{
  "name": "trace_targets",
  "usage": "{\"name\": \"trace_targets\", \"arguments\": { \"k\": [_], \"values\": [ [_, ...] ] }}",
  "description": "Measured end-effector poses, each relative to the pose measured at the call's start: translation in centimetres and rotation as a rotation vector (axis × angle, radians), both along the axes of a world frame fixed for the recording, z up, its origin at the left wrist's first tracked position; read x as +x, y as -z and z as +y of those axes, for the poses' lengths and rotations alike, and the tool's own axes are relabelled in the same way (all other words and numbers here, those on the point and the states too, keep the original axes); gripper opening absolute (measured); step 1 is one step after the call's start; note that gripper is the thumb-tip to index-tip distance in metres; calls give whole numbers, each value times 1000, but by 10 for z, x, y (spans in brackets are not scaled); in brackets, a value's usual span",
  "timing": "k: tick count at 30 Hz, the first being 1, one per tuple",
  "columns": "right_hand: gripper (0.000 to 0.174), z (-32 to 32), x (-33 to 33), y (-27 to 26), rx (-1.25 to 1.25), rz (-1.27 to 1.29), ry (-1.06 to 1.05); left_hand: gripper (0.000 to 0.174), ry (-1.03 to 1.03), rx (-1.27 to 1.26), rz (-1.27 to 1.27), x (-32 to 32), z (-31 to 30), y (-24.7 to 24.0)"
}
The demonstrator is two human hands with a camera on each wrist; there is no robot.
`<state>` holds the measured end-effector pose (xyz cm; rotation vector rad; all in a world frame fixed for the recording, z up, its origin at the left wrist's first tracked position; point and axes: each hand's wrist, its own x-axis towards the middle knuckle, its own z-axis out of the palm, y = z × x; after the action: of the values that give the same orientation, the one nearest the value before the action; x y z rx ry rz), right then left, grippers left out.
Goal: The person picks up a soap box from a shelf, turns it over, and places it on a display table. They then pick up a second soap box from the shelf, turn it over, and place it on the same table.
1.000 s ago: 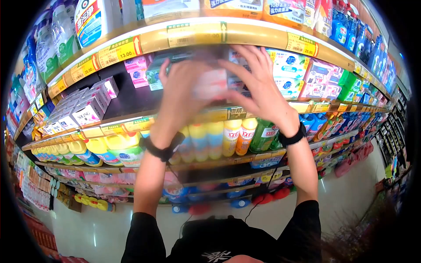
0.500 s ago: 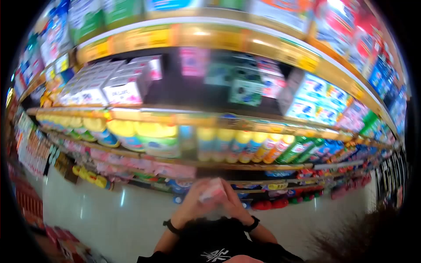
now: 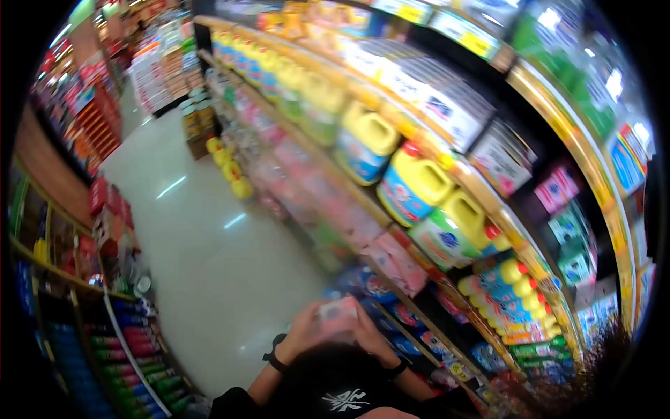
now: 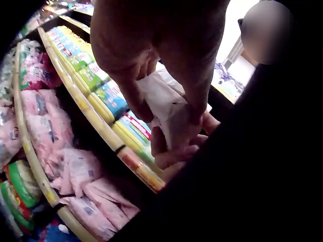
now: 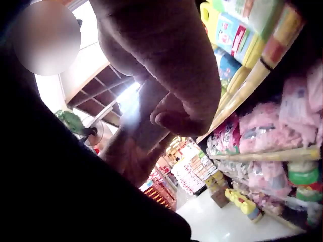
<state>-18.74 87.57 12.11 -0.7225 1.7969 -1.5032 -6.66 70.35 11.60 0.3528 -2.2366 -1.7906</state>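
Since a second ago: both hands came down from the upper shelf with the packet point(image 3: 337, 312). Half a second ago it was already at chest height, and it has stayed there. The head has swung left, so the view now runs down the aisle instead of square onto the shelves.

Packet: small, flat and soft-sided. The head view shows it pale pink and white, blurred. The left wrist view shows a white wrapper with creases point(image 4: 166, 103). Any print is too blurred to read. It sits just above the black shirt point(image 3: 342, 391), close to the body.

Left hand point(image 3: 300, 332): on the packet's left side, thumb and fingers curled round its upper end and pinching it. There is a black band point(image 3: 274, 355) on that wrist.

Right hand point(image 3: 370, 328): on the packet's right side, also gripping. In the right wrist view its thumb presses the packet's face point(image 5: 146, 116). In the left wrist view its fingers point(image 4: 176, 151) wrap under the lower end. Both hands are closed on the packet, with their fingers touching across it.

Around the packet:
- Up and to the right is a shelf row of yellow jugs point(image 3: 412, 181).
- White boxes point(image 3: 447, 105) sit on the shelf above those.
- Pink bags point(image 3: 398, 262) lie on the shelf just right of the packet, below the jugs.
- Shiny pale floor point(image 3: 202, 230) stretches away up and to the left.
- Red cartons point(image 3: 105, 202) are stacked far to the left across the aisle.
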Motion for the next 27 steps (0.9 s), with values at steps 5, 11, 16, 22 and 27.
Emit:
{"name": "trace_targets", "arguments": {
  "k": [5, 11, 16, 22, 27],
  "values": [
    [71, -87, 19, -25, -18, -248, -263, 77, -223, 46, 65, 39, -66, -10],
    [82, -183, 46, -14, -104, -345, -469, 75, -374, 240, 123, 88, -134, -28],
    [81, -229, 63, -33, -62, -411, -551, 76, -402, 123, 106, 117, -168, -20],
    [83, -276, 51, 9, 3, -277, -687, 73, -463, 58, 5, 126, -200, -10],
    [77, -335, 44, 4, 58, -488, -744, 76, -499, 30, -78, 125, -238, -4]
  ]
}}
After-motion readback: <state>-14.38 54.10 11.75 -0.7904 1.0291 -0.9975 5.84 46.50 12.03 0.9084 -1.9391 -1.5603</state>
